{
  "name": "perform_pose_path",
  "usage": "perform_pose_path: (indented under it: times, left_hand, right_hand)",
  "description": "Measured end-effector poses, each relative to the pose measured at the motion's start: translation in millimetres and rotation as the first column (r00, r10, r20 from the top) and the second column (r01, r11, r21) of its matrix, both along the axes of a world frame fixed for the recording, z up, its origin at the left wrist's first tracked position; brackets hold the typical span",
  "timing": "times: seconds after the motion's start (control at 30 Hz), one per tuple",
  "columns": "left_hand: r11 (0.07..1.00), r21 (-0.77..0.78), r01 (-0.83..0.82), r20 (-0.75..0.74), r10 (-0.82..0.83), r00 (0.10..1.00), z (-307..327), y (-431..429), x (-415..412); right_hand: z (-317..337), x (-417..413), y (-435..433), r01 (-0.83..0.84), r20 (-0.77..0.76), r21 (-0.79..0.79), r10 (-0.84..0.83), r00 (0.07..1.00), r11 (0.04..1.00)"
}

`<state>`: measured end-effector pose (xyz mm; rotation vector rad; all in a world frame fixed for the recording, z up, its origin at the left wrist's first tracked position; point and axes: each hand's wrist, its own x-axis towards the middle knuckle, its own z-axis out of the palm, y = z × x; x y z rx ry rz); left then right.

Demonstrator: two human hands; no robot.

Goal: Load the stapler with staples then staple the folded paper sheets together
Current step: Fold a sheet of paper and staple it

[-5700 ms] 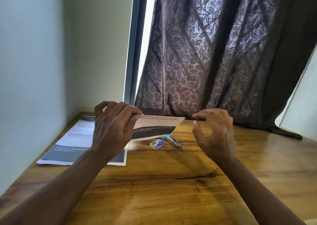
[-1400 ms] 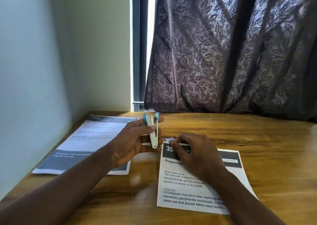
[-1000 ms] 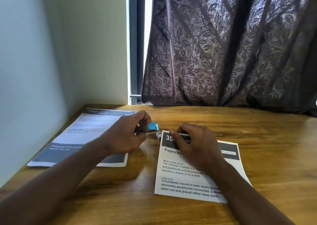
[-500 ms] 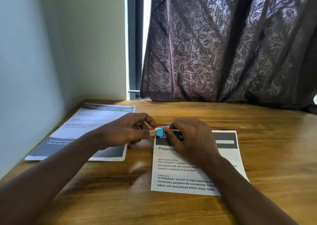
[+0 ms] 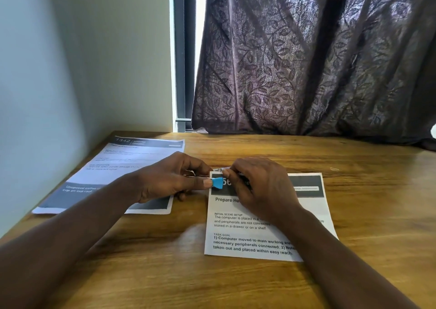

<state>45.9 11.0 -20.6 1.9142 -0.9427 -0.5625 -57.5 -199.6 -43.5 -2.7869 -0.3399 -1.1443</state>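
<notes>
Stapler: a small unit with a blue tip, held in the left hand. The fingers pinched it near the tip, at the upper left corner of the folded paper sheets. Most of its body was hidden by the hand.

Right hand: rested on the sheets with bent fingers at the same corner. It could not be determined whether they pinched the corner or only pressed it flat.

Handling, as judged: the stapler is light, rigid and smooth, and best gripped across both arms close to the head. The sheets are thin and limp, liable to slide on the bench, and should be held down just beside the corner.

Containers: a small pale item beyond the corner may be the staple box; its contents were not visible. The stapler's magazine was hidden, so loading could not be confirmed.

A separate printed sheet lay to the left.
</notes>
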Motion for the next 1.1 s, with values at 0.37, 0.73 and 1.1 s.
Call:
perform_pose_path:
  times: [0.37,0.73,1.1]
  left_hand:
    - [0.999,0.015,0.035,0.075,-0.036,0.997,0,-7,-2]
    - [0.993,-0.081,-0.085,0.441,0.112,0.891,12,19,17]
    - [0.977,0.097,-0.189,0.588,0.097,0.803,8,14,0]
  right_hand:
    - [0,1,-4,-0.001,-0.010,-0.003,0.001,1.000,1.000]
    - [-6,4,-9,0.035,-0.060,0.134,-0.027,0.998,0.990]
    - [-4,2,-6,0.042,-0.020,0.174,-0.039,0.999,0.984]
